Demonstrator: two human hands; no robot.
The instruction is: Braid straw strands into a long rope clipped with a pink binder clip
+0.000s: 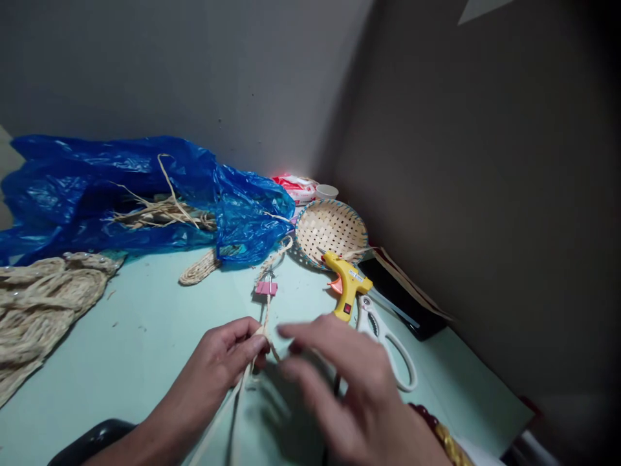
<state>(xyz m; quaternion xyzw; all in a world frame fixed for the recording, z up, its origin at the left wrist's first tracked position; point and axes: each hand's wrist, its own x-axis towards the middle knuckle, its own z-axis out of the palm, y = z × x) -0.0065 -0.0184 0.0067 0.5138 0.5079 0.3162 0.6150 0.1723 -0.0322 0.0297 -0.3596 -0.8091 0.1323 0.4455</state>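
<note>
My left hand pinches pale straw strands between thumb and forefinger, near the table's middle. From the pinch a thin braid runs up to a pink binder clip, and loose strand ends trail down toward me. Just right of the strands, my right hand hovers with thumb and fingers apart, blurred by motion, with nothing visible between them. Beyond it lie a yellow glue gun and white-handled scissors.
A blue plastic bag holding dry straw lies at the back left. Woven straw pieces cover the left edge. A woven basket, a red-and-white packet and a black tablet-like object stand or lie near the wall.
</note>
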